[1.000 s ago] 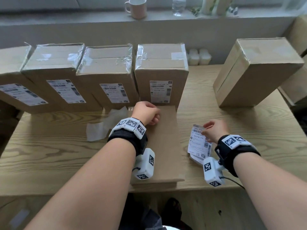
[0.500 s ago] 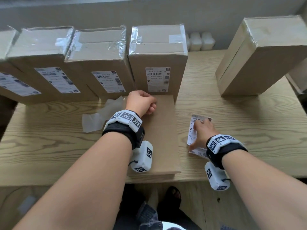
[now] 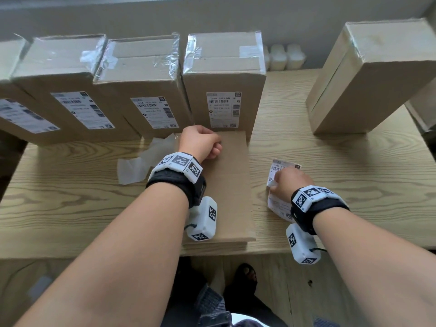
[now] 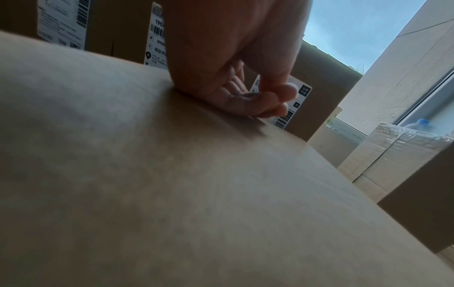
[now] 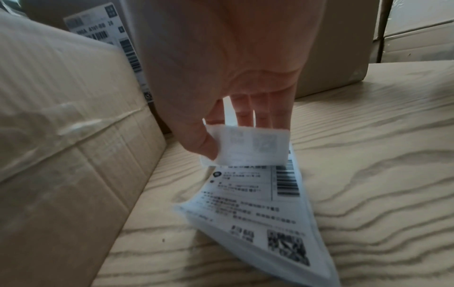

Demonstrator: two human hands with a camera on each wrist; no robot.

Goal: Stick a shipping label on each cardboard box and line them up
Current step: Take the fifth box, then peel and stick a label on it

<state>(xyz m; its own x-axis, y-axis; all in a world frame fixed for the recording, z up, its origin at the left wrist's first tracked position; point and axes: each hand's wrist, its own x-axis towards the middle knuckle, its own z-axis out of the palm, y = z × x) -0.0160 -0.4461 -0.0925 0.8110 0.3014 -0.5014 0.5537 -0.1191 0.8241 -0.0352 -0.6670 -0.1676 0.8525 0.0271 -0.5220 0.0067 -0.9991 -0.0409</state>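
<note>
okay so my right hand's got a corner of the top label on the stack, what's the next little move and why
Probably peel that label the rest of the way off the stack. The right hand pinches only its curled-up corner; the rest still lies on the sheets below. The flat box under your left hand shows no label on top, so it likely goes there.

The leftmost labelled box (image 3: 14,102) is cut off by the head view's edge. Print on the label stack (image 5: 258,203) is blurred. The right hand (image 3: 289,182) hides its fingertips there.
</note>
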